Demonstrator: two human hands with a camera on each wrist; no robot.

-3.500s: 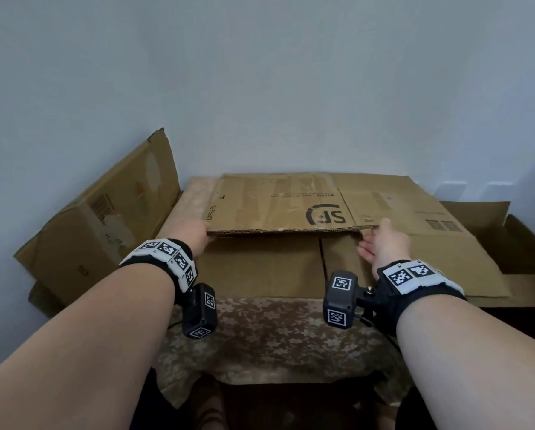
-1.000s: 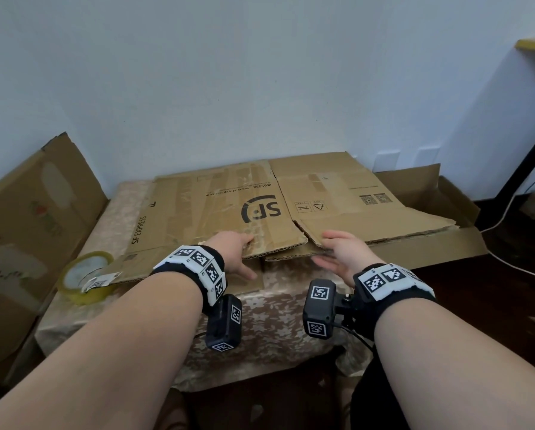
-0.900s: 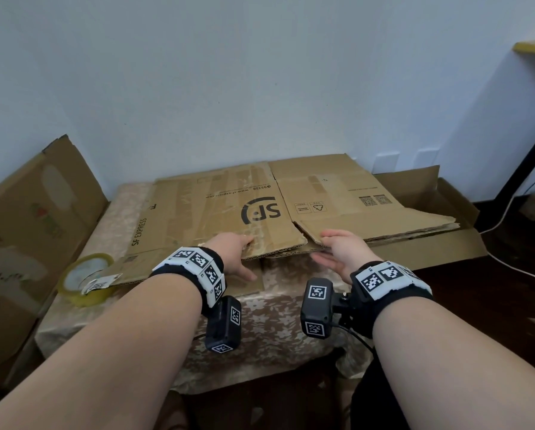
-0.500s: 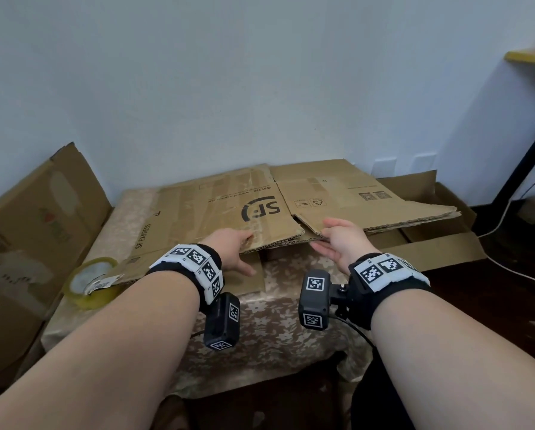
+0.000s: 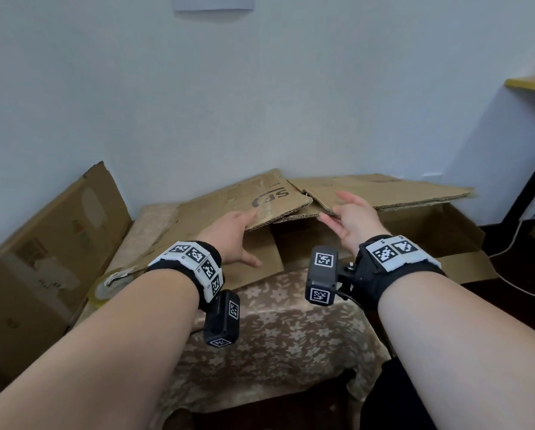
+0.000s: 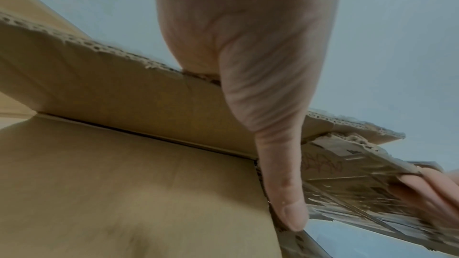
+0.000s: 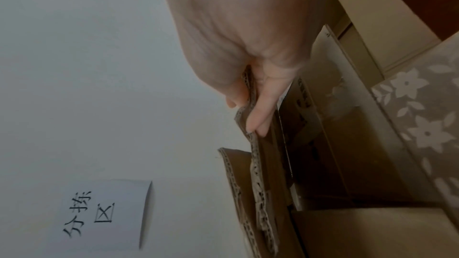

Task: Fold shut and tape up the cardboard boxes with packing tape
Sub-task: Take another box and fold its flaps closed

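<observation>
A flattened brown cardboard box (image 5: 238,197) with an "SF" mark lies on the table, its near edge raised. My left hand (image 5: 247,237) holds the left flap's edge, fingers over it and thumb (image 6: 285,193) under it. The right hand (image 5: 337,209) pinches the edge of the right flap (image 5: 393,190) between thumb and fingers (image 7: 258,119). The layers are parting into a dark gap below the flaps. A roll of clear packing tape (image 5: 104,290) sits at the table's left edge, partly behind my left forearm.
The table has a floral cloth (image 5: 291,321). Another cardboard box (image 5: 42,243) leans against the wall on the left. An open cardboard box (image 5: 452,243) stands to the right, with a white cable (image 5: 514,240) on the dark floor beyond. A paper sign (image 7: 104,213) hangs on the wall.
Both hands have lifted the near edge of the flattened box higher, and a gap has opened under the flaps. The view has tilted up.
</observation>
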